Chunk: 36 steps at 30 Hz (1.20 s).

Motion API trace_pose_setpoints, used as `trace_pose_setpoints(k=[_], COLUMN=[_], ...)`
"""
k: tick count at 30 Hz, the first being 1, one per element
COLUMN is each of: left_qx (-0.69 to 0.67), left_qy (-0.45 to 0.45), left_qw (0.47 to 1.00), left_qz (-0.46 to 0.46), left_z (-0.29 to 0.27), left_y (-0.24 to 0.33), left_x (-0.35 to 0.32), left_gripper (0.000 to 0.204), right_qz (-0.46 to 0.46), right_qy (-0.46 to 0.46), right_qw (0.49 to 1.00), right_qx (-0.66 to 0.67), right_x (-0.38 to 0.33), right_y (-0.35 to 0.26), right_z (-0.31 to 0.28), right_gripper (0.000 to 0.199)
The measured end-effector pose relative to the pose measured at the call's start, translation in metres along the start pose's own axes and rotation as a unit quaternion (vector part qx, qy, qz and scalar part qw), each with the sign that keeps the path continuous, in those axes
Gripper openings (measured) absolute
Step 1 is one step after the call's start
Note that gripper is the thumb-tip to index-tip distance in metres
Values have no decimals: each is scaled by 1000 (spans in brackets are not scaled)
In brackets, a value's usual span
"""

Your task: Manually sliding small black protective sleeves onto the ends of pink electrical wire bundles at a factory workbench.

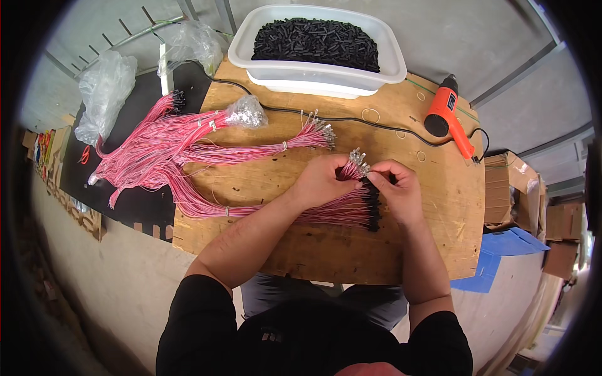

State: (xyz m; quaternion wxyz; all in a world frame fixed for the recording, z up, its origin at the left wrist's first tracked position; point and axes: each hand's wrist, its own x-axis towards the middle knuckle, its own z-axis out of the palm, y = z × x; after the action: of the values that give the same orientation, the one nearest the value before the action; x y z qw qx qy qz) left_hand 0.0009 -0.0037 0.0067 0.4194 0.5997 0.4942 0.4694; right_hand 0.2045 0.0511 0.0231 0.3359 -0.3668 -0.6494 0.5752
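My left hand [321, 183] is wrapped round a bundle of thin pink wires, whose silvery terminals [356, 161] stick up past the thumb and fingers. Close against it on the right, my right hand [401, 191] pinches thumb and fingertips together beside those terminals. Whatever sits in that pinch is too small to make out. Below both hands lie more pink wires [332, 215], with black sleeves [374, 212] lined up on their ends. To the left of the hands, a second tied bundle [251, 152] rests on the board, its terminals bare.
At the back stands a white tub [395, 59] of small black tubes [313, 44]. An orange heat gun [444, 113] lies at right, its black cable [338, 119] crossing the wooden board [439, 238]. Plastic bags [108, 88] and a large wire heap [150, 147] are at left.
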Motion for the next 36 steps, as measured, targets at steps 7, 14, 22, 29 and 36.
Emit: trace_pose_setpoints(k=[7,14,22,29,36], left_qx=[1,-13,-98,-61,-65], left_qy=[-11,-21,-11,-6,15], left_qw=[1000,999,993,998,997], left_qz=[-8,-26,-67,-29,-30], left_z=[-2,-1,0,1,4], left_y=[-1,-4,-6,-9,-11], left_x=[0,1,1,2,3], left_gripper=[19,20,10,15,10], right_qz=[-17,-15,-3,31,119], right_qy=[5,20,15,5,115], right_qw=[1000,1000,1000,999,871], right_qx=[7,13,-3,28,462], right_x=[0,0,-1,-1,20], right_y=[-1,0,-1,-8,25], right_z=[-1,-2,-6,-5,-43], right_gripper=[4,5,7,7,16])
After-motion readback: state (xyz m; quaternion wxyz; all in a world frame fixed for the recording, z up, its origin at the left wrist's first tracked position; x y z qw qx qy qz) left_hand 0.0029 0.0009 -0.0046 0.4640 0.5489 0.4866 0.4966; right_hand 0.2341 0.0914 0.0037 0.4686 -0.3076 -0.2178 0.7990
